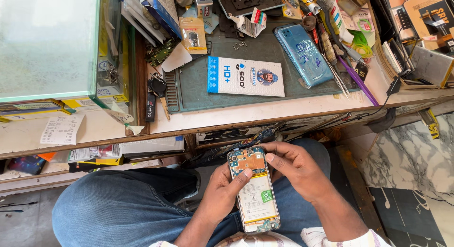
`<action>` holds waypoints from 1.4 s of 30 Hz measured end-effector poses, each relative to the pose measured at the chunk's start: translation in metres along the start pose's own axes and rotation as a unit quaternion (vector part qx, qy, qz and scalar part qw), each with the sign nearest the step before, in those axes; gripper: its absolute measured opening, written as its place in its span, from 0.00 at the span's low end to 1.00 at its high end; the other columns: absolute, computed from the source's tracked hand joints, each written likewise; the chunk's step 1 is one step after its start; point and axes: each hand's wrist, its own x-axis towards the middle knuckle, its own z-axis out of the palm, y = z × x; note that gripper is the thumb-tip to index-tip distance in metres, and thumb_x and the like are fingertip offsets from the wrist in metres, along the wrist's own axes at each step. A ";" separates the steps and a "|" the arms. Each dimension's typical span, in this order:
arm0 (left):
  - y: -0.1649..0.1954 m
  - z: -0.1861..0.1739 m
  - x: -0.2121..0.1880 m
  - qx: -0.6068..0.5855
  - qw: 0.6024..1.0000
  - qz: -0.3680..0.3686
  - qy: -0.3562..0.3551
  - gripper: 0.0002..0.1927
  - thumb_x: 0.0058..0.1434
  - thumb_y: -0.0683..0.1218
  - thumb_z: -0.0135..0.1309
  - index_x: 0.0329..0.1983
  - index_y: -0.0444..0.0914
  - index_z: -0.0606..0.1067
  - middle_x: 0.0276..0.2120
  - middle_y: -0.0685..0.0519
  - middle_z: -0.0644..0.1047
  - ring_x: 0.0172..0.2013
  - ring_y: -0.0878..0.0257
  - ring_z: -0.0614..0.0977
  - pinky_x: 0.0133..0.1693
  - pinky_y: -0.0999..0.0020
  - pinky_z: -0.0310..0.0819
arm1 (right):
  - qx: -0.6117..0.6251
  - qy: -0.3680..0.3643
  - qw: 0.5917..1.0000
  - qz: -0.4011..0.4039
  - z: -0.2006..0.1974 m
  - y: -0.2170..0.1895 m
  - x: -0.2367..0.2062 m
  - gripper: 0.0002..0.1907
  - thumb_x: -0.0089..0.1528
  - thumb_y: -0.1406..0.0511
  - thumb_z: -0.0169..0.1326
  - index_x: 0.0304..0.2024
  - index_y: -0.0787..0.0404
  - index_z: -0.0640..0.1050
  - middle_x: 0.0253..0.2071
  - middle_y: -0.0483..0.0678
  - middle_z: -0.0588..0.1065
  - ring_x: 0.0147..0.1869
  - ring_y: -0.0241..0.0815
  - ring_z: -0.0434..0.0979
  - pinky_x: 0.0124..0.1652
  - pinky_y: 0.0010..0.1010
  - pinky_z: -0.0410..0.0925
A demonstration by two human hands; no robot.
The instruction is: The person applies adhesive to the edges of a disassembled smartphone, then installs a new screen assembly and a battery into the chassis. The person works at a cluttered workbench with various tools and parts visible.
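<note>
Seen from above the lap: an opened phone [254,190] with its back removed, battery and circuit board exposed, held over the knees in blue jeans [118,204]. The left hand [220,195] grips the phone along its left edge, thumb lying across the board near the top. The right hand [295,169] closes on the upper right corner, fingertips touching the board. Beyond the knees, the edge of a workbench [227,117]. On it, a grey-green work mat [198,83] bearing a white-and-blue flat packet [246,76] and, to the right, a blue phone back cover [302,53]; tweezers [340,79] and other tools lie just beside the cover.
</note>
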 end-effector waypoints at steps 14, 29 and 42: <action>-0.003 0.000 0.002 -0.080 0.995 -0.037 0.045 0.14 0.66 0.48 0.54 0.48 0.32 0.78 0.34 0.49 0.83 0.32 0.68 0.83 0.35 0.71 0.79 | 0.028 -0.053 0.998 -0.002 0.008 -0.008 -0.001 0.22 0.63 0.71 0.53 0.60 0.70 0.75 0.47 0.55 0.80 0.47 0.41 0.83 0.41 0.35 0.81; 0.009 0.006 0.000 0.079 0.994 0.014 0.074 0.10 0.65 0.44 0.55 0.44 0.33 0.79 0.32 0.51 0.84 0.30 0.71 0.83 0.32 0.72 0.79 | 0.040 -0.058 0.997 0.008 0.007 0.004 0.003 0.19 0.62 0.71 0.54 0.56 0.68 0.74 0.45 0.53 0.78 0.46 0.39 0.81 0.42 0.34 0.79; 0.039 0.020 -0.008 0.215 0.970 0.045 0.106 0.12 0.61 0.49 0.61 0.41 0.35 0.82 0.27 0.53 0.86 0.28 0.71 0.85 0.30 0.72 0.79 | 0.039 -0.051 0.998 -0.025 0.012 0.005 0.000 0.08 0.60 0.74 0.53 0.43 0.66 0.74 0.37 0.45 0.74 0.41 0.30 0.73 0.42 0.27 0.71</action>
